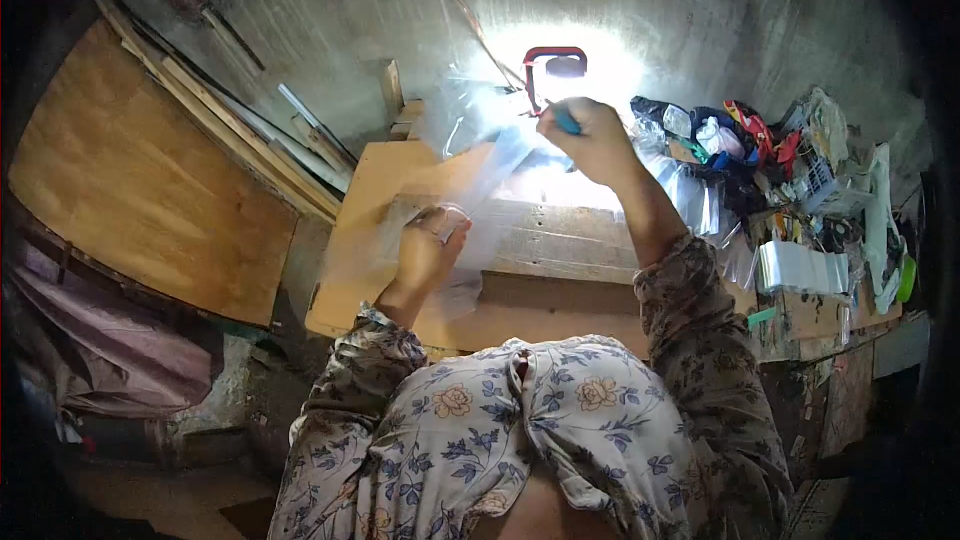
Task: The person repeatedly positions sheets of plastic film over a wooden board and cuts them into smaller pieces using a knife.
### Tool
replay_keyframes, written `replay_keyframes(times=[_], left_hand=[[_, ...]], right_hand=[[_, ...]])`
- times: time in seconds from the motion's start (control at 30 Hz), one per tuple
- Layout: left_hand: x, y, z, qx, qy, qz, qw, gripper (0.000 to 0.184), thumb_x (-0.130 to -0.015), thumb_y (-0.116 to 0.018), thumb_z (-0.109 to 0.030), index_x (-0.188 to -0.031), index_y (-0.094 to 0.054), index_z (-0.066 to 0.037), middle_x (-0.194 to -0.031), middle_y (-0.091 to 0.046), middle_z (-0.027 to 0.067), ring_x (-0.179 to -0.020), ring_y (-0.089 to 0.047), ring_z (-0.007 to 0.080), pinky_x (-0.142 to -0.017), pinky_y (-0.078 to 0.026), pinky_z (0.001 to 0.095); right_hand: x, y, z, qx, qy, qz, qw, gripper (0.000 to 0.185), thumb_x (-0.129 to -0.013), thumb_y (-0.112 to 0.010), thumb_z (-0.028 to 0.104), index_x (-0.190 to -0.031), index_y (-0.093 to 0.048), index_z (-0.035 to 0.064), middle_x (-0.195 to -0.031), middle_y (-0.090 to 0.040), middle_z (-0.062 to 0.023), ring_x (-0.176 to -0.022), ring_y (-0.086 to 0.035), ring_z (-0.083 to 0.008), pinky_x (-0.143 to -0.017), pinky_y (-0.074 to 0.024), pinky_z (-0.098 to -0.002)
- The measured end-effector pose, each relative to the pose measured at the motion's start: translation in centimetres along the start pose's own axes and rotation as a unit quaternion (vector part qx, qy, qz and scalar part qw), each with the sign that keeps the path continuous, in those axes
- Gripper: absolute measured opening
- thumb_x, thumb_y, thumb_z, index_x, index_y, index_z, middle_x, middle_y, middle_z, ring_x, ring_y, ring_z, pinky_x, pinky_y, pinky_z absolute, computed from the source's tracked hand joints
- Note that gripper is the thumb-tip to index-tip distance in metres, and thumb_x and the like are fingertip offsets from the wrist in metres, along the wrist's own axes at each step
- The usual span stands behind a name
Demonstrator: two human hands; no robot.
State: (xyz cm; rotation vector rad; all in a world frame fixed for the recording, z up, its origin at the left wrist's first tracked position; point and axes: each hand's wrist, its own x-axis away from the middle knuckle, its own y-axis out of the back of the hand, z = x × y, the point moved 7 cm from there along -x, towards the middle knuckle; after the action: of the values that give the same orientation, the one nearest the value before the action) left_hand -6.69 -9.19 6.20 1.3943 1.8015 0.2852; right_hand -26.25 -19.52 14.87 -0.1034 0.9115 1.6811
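One teal handle (566, 120), one red frame (554, 52)

No txt, nos., labels or signs can be read.

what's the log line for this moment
left hand: holding clear plastic | right hand: gripping blue object | red frame: beyond right hand

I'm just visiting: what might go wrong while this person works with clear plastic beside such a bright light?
The thin, blurred clear plastic sheet by the left hand might slip or crease. The white glare around the red C-shaped frame may hide detail near the right hand, which grips a small teal object. The right forearm looks close to loose clear plastic sheets; a sweep could shift them.
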Motion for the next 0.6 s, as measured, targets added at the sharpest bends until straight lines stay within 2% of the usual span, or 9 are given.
replay_keyframes(times=[0.07, 0.1, 0.13, 0.23, 0.27, 0.3, 0.43, 0.53, 0.6], left_hand=[[-0.1, -0.2, 1.3, 0.015, -0.025, -0.014, 0.999, 0.006, -0.073, -0.063, -0.010, -0.074, -0.060, -0.005, -0.075, -0.061, 0.0119, -0.066, -0.059, 0.0259, -0.060, -0.046, 0.0321], [-0.2, 0.1, 1.4, 0.027, -0.045, -0.027, 0.998, 0.006, -0.074, -0.063, -0.010, -0.074, -0.060, -0.004, -0.073, -0.061, 0.0123, -0.063, -0.058, 0.0258, -0.058, -0.045, 0.0313], [-0.3, 0.2, 1.9, 0.029, -0.046, -0.027, 0.998, 0.006, -0.074, -0.063, -0.010, -0.074, -0.060, -0.004, -0.073, -0.061, 0.0123, -0.063, -0.058, 0.0258, -0.058, -0.045, 0.0313], [-0.8, -0.5, 3.5, 0.060, -0.042, 0.033, 0.997, 0.005, -0.075, -0.062, -0.008, -0.077, -0.061, -0.004, -0.070, -0.061, 0.0096, -0.061, -0.058, 0.0202, -0.057, -0.045, 0.0282], [-1.0, -1.3, 4.8, 0.152, -0.012, 0.064, 0.986, 0.004, -0.076, -0.061, -0.007, -0.077, -0.061, -0.003, -0.069, -0.061, 0.0074, -0.060, -0.057, 0.0165, -0.056, -0.045, 0.0264], [-1.2, -2.1, 5.7, 0.243, 0.021, 0.096, 0.965, 0.004, -0.077, -0.061, -0.007, -0.078, -0.061, -0.003, -0.069, -0.062, 0.0052, -0.060, -0.057, 0.0127, -0.056, -0.045, 0.0247], [-2.4, -3.1, 5.5, 0.222, 0.147, 0.215, 0.940, 0.006, -0.077, -0.063, -0.008, -0.076, -0.060, -0.002, -0.067, -0.060, 0.0021, -0.057, -0.052, 0.0062, -0.053, -0.042, 0.0210], [-3.2, -4.9, 7.8, 0.187, 0.141, 0.264, 0.936, 0.010, -0.075, -0.066, -0.010, -0.075, -0.059, -0.002, -0.067, -0.059, 0.0016, -0.057, -0.051, 0.0056, -0.053, -0.042, 0.0211], [-4.0, -6.5, 9.0, 0.193, 0.110, 0.285, 0.932, 0.012, -0.075, -0.067, -0.011, -0.075, -0.058, -0.003, -0.067, -0.059, 0.0011, -0.058, -0.051, 0.0060, -0.052, -0.042, 0.0214]], right_hand=[[-0.3, 1.2, -1.3, -0.003, -0.032, 0.015, 0.999, 0.013, -0.078, -0.062, 0.016, -0.079, -0.061, 0.0034, -0.063, -0.055, 0.0009, -0.055, -0.048, -0.0065, -0.049, -0.0396, -0.0228], [0.1, 1.6, -2.4, -0.080, -0.131, 0.013, 0.988, 0.012, -0.076, -0.061, 0.016, -0.077, -0.061, 0.0042, -0.060, -0.052, 0.0017, -0.052, -0.045, -0.0060, -0.046, -0.0359, -0.0221], [0.3, 1.9, -3.1, -0.078, -0.132, 0.011, 0.988, 0.012, -0.076, -0.061, 0.016, -0.077, -0.061, 0.0042, -0.060, -0.052, 0.0017, -0.052, -0.045, -0.0060, -0.046, -0.0359, -0.0221], [1.8, 3.0, -5.6, -0.094, -0.209, -0.042, 0.972, 0.011, -0.070, -0.060, 0.019, -0.071, -0.061, 0.0075, -0.054, -0.046, 0.0035, -0.046, -0.038, -0.0059, -0.042, -0.0284, -0.0220], [2.3, 3.0, -6.3, -0.092, -0.216, -0.044, 0.971, 0.011, -0.070, -0.060, 0.019, -0.071, -0.061, 0.0075, -0.054, -0.046, 0.0035, -0.046, -0.038, -0.0059, -0.042, -0.0284, -0.0220], [3.1, 2.8, -7.7, -0.122, -0.244, -0.046, 0.961, 0.010, -0.070, -0.060, 0.018, -0.071, -0.061, 0.0077, -0.055, -0.046, 0.0032, -0.046, -0.039, -0.0058, -0.042, -0.0288, -0.0217], [7.0, 2.0, -12.6, -0.194, -0.311, -0.052, 0.929, 0.009, -0.071, -0.060, 0.016, -0.073, -0.061, 0.0069, -0.061, -0.052, 0.0014, -0.050, -0.042, -0.0060, -0.044, -0.0325, -0.0206], [9.8, 0.7, -15.8, -0.230, -0.311, -0.073, 0.919, 0.009, -0.073, -0.059, 0.013, -0.075, -0.061, 0.0047, -0.066, -0.057, -0.0006, -0.054, -0.046, -0.0074, -0.051, -0.0369, -0.0211], [12.2, -0.4, -18.3, -0.218, -0.377, -0.067, 0.898, 0.011, -0.074, -0.059, 0.012, -0.078, -0.061, 0.0025, -0.068, -0.059, -0.0019, -0.058, -0.050, -0.0095, -0.056, -0.0399, -0.0228]])
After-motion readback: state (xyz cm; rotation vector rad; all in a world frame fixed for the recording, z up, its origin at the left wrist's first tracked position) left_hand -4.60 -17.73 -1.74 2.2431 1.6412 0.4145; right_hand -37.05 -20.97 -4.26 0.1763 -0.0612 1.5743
